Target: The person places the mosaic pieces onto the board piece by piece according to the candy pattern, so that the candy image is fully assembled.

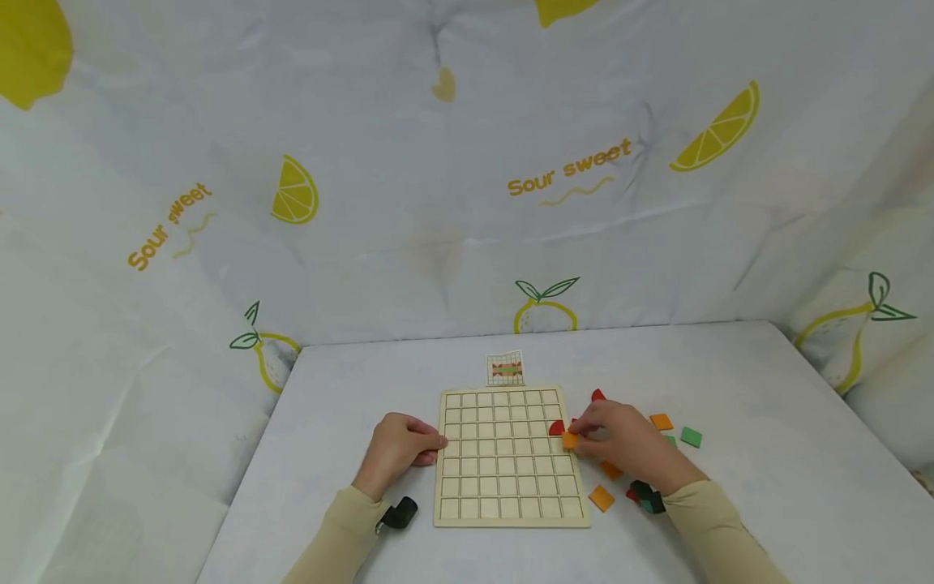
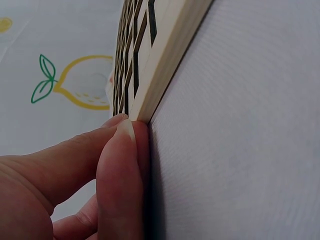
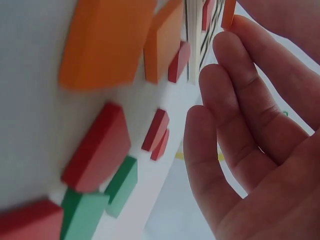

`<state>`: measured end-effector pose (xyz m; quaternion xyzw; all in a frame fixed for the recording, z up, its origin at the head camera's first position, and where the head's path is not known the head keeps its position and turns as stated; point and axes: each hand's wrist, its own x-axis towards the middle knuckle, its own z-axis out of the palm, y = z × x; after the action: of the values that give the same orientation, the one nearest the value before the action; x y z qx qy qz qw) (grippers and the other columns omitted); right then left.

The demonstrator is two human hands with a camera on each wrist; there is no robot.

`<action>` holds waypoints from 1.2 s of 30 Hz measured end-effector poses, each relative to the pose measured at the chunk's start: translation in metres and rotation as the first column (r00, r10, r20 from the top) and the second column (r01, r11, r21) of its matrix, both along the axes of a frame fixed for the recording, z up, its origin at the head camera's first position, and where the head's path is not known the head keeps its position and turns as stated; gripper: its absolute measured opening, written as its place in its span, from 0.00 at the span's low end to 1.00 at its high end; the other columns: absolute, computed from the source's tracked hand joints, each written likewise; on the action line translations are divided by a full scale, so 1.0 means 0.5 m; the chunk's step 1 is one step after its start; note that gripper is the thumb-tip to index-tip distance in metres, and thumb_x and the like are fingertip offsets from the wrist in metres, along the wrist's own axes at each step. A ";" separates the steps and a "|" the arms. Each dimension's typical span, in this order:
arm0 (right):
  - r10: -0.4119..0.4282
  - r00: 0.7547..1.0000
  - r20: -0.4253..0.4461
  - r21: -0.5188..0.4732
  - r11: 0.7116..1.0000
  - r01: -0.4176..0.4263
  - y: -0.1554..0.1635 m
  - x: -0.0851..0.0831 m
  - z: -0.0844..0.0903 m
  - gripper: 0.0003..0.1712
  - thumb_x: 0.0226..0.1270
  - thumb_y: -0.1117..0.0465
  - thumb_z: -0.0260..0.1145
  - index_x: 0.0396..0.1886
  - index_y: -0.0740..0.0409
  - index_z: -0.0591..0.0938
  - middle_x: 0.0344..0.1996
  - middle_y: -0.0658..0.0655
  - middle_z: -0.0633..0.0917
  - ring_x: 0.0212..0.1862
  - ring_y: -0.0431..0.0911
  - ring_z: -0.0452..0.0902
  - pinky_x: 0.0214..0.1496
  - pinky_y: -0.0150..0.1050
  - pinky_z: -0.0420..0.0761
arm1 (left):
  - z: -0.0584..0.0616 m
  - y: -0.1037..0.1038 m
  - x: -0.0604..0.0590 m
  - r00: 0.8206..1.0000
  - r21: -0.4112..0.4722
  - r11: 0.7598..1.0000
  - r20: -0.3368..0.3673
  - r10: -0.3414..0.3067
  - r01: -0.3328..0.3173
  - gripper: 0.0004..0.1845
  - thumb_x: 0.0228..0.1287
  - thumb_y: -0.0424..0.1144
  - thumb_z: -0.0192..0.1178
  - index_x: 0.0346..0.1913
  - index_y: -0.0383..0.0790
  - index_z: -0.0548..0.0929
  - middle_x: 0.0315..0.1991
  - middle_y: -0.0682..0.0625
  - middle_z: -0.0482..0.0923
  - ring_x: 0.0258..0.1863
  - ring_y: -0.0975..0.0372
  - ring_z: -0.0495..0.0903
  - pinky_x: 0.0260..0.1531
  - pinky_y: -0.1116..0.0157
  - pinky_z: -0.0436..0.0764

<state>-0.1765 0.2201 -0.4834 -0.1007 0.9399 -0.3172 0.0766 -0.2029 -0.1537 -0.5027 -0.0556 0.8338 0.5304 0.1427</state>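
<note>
A pale wooden grid board (image 1: 511,523) lies flat on the table. My left hand (image 1: 403,448) holds its left edge; in the left wrist view the thumb (image 2: 118,185) and a fingertip meet at the board's side (image 2: 165,65). Over the board's right edge, my right hand (image 1: 620,438) pinches an orange square tile (image 1: 569,440) between thumb and fingertips. A red quarter-round piece (image 1: 557,427) sits in a right-hand cell, just beside that tile. In the right wrist view the orange tile (image 3: 228,12) shows at the top, with the other fingers extended below it.
Behind the board stands a small pattern card (image 1: 506,369). Right of the board lie loose pieces: an orange tile (image 1: 601,498), another orange tile (image 1: 661,422), a green tile (image 1: 691,437), and red pieces (image 3: 97,150), some partly hidden under the right hand. A lemon-print cloth (image 1: 409,268) hangs behind.
</note>
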 end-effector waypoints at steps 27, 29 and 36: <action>0.077 0.994 -0.081 0.108 0.992 -0.068 -0.036 -0.001 -0.004 0.09 0.61 0.59 0.76 0.40 0.42 0.89 0.34 0.38 0.81 0.39 0.38 0.75 0.42 0.32 0.78 | 0.004 0.001 0.002 1.000 -0.001 1.000 0.017 0.013 -0.013 0.11 0.53 0.39 0.77 0.35 0.37 0.88 0.27 0.46 0.87 0.22 0.64 0.86 0.27 0.67 0.87; 0.080 0.993 -0.085 0.116 0.991 -0.070 -0.038 0.000 -0.005 0.09 0.61 0.58 0.76 0.40 0.41 0.89 0.34 0.37 0.81 0.39 0.38 0.75 0.43 0.33 0.78 | 0.003 0.000 0.002 1.000 -0.003 1.000 0.014 0.011 -0.011 0.11 0.53 0.39 0.77 0.35 0.37 0.88 0.27 0.47 0.87 0.22 0.64 0.85 0.27 0.67 0.87; 0.075 0.993 -0.094 0.139 0.988 -0.061 -0.047 0.000 -0.006 0.10 0.58 0.57 0.78 0.40 0.42 0.89 0.34 0.37 0.81 0.39 0.36 0.75 0.44 0.35 0.79 | 0.002 0.001 0.000 1.000 -0.003 1.000 0.014 0.016 -0.016 0.11 0.54 0.40 0.76 0.35 0.38 0.88 0.28 0.47 0.87 0.22 0.64 0.86 0.27 0.67 0.87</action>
<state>-0.1764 0.1966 -0.4863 -0.1429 0.9580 -0.2440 0.0472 -0.2031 -0.1530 -0.5019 -0.0664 0.8332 0.5297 0.1443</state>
